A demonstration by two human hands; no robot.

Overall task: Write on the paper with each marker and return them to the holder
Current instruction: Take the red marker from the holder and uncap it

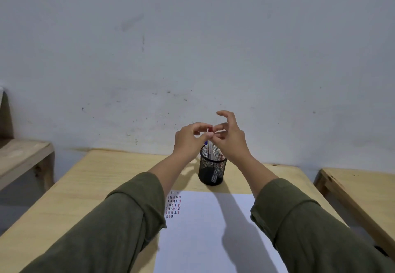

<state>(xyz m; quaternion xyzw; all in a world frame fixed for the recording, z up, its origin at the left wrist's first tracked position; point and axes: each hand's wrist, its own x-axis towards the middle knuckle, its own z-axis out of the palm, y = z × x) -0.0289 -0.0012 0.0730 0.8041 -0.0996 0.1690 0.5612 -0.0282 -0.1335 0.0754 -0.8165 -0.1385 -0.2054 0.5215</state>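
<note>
Both hands meet over the mesh holder point(212, 171). Left hand point(188, 142) and right hand point(229, 139) each pinch the red-capped marker point(210, 130) between them, likely uncapping or recapping. Other markers stand in the holder below; marked paper point(213, 230) nearer, on the tabletop point(96, 187).

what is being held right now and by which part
A red-capped marker, pinched at its capped top end between the fingertips of the left hand and right hand, above the mesh holder. Whether it is still partly inside cannot be told.
</note>
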